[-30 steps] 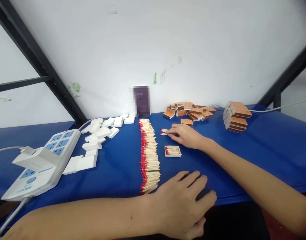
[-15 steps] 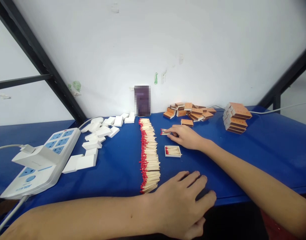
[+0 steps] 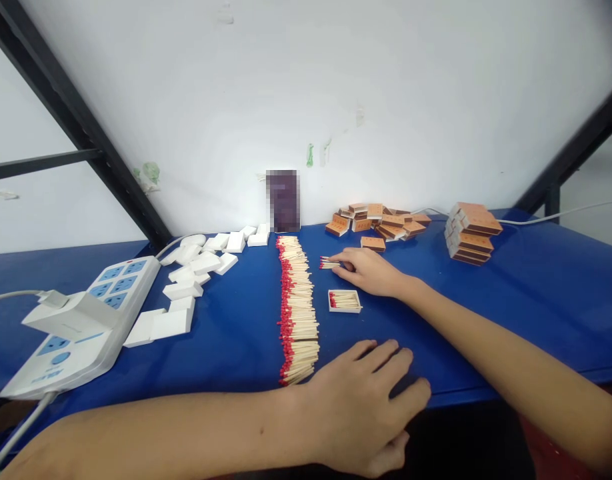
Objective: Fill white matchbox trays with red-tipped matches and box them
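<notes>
My right hand (image 3: 369, 270) is closed in a pinch on a few red-tipped matches (image 3: 326, 263) lying at the blue tabletop. Just below it sits a white matchbox tray (image 3: 330, 308) with several matches inside. My left hand (image 3: 363, 407) rests palm down at the table's front edge, fingers spread and holding nothing. To the left of both hands runs a long row of matches (image 3: 299, 300), red heads facing left, reaching from the back of the table towards my left wrist.
Orange matchbox sleeves (image 3: 393, 221) lie heaped at the back, with a stack of matchboxes (image 3: 473, 233) farther right. White tray-like boxes (image 3: 186, 287) are scattered on the left beside a power strip (image 3: 101, 320). A dark, blurred-out upright object (image 3: 285, 200) leans against the wall.
The whole view has shifted very slightly. Both hands keep the same places and poses, and the matches have not visibly moved.
</notes>
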### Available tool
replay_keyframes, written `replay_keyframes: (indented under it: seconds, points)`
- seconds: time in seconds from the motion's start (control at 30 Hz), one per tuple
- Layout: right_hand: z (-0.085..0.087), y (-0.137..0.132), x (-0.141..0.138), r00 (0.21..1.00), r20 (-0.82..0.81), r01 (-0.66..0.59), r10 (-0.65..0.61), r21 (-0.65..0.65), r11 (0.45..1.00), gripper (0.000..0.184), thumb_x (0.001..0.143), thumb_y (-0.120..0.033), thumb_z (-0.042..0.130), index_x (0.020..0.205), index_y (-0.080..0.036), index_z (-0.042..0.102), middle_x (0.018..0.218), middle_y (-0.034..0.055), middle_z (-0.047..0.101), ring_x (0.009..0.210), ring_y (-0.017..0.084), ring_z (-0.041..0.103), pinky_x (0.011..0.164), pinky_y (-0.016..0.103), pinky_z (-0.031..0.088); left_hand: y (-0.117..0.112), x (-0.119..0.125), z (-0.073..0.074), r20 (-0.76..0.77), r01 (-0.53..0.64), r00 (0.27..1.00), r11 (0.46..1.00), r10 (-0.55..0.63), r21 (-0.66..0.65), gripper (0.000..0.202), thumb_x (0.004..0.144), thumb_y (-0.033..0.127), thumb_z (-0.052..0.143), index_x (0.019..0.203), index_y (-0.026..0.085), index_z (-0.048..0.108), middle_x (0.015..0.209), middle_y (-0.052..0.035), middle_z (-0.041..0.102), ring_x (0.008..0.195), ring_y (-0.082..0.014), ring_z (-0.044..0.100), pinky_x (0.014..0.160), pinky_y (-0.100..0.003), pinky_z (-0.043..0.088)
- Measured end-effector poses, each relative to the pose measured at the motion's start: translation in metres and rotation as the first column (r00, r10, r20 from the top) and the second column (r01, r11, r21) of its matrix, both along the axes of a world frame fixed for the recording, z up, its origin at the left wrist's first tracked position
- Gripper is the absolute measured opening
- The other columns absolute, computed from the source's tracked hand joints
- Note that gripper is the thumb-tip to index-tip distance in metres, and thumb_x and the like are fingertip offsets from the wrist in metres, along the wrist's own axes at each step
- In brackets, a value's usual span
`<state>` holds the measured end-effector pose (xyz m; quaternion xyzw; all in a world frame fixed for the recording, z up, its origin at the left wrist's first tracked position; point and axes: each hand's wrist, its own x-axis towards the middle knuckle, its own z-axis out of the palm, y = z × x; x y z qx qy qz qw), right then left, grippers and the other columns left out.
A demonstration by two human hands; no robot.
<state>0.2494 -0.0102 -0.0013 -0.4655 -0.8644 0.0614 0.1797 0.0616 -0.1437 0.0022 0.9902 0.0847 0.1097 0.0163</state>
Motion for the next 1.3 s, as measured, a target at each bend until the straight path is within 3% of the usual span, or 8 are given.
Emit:
replay_keyframes:
  seconds: [0.2,0.87,1.3]
  points:
    - [0.0,0.0006,0.0021,0.999,-0.028,-0.019,0.02,0.034,0.999,0.033,0.099,-0.032,0.049,0.118,-0.016,0.071,0.088,0.0076,0.063,0.079,0.019,0.057,0.073,0.03,0.039,0.0004,-0.0001,-0.0012,-0.01,0.0,1.0,1.0,0.0,0.004,0.048,0.094,0.033,0.046,0.136,0.009,0.045,0.145,-0.0202,0.044,0.134,-0.0341,0.044,0.109,-0.043,0.038]
    - [-0.0006,0.0022,-0.0005,0.997,-0.071,0.023,-0.021,0.036,0.999,0.032,0.097,-0.03,0.051,0.117,-0.015,0.072,0.08,0.0056,0.063,0.073,0.018,0.055,0.068,0.029,0.038,-0.0005,0.0005,-0.0006,-0.015,-0.006,1.0,1.0,0.006,-0.008,0.047,0.095,0.033,0.045,0.136,0.01,0.044,0.146,-0.0199,0.044,0.135,-0.0341,0.044,0.109,-0.043,0.038]
    - [0.0029,0.0047,0.0002,0.999,-0.024,0.029,-0.029,-0.032,0.999,0.027,0.096,-0.031,0.056,0.101,-0.018,0.078,0.087,0.0073,0.07,0.075,0.018,0.06,0.069,0.029,0.041,-0.0002,0.0001,-0.0011,-0.008,-0.003,1.0,1.0,0.003,0.003,0.048,0.094,0.033,0.047,0.136,0.009,0.045,0.145,-0.0205,0.045,0.135,-0.0335,0.045,0.109,-0.043,0.038]
